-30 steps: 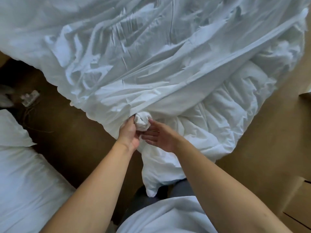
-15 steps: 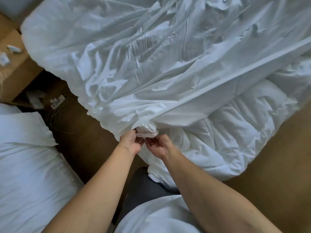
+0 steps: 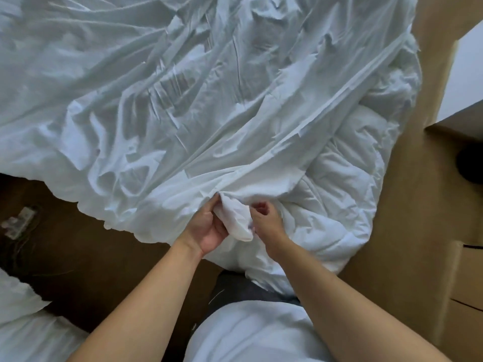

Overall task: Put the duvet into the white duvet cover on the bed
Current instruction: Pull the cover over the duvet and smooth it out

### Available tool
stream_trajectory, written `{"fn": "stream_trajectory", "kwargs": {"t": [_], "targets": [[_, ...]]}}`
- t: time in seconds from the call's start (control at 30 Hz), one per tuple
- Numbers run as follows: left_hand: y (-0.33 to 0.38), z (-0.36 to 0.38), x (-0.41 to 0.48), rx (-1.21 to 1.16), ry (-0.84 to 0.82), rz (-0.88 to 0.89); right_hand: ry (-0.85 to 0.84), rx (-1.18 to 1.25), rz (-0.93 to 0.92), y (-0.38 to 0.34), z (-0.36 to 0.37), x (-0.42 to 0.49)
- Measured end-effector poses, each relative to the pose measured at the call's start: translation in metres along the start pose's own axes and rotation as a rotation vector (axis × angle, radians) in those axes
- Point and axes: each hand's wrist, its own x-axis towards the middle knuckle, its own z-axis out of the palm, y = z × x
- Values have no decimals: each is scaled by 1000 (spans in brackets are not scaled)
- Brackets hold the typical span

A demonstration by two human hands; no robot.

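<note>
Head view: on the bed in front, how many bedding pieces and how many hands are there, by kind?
duvet cover: 1
duvet: 1
hands: 2, left hand and right hand
total: 4

The duvet cover runs off the top and left edges and buries most of the duvet; we see only a quilted stretch at the right. The bed beneath is wholly covered. We cannot tell whether the bunched corner is cover alone or has duvet inside. The left hand grips it, fingertips hidden behind the cloth. The right hand curls beside it; whether it pinches anything we cannot tell. On the floor at left, 1 small pale object is too blurred to name. A dark round shape is cut by the right edge, and white bedding by the left.
</note>
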Motion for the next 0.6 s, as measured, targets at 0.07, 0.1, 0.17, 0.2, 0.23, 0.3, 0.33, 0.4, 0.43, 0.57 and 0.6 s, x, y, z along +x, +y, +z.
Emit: {"fn": "stream_trajectory", "kwargs": {"t": [0.07,0.1,0.17,0.2,0.23,0.3,0.33,0.4,0.43,0.57,0.6], "targets": [[8,0,0,-36,-20,-7,-211,17,-41,-8,-7,-6],[11,1,-1,-29,-19,0,-320,-4,-29,-12,-10,-9],[15,2,-5,21,-24,49,-384,-172,-59,-18,-14,-12],[15,1,-7,61,-25,98,-343,-258,-95,-19,-14,-12],[12,-2,-11,117,-24,155,-288,-306,-124,-19,-14,-13],[4,-10,-21,288,-20,250,-216,-293,-160,-17,-10,-14],[-2,-15,-27,376,-22,263,-197,-258,-174,-15,-8,-14],[-17,-22,-33,510,-17,230,-175,-197,-182,-10,-5,-13],[-25,-23,-34,557,-10,226,-175,-173,-175,-9,-3,-13],[-42,-20,-26,580,105,282,-97,-167,-178,-12,-4,-8],[-40,-19,-24,541,105,285,-68,-196,-196,-14,-6,-7]]}}
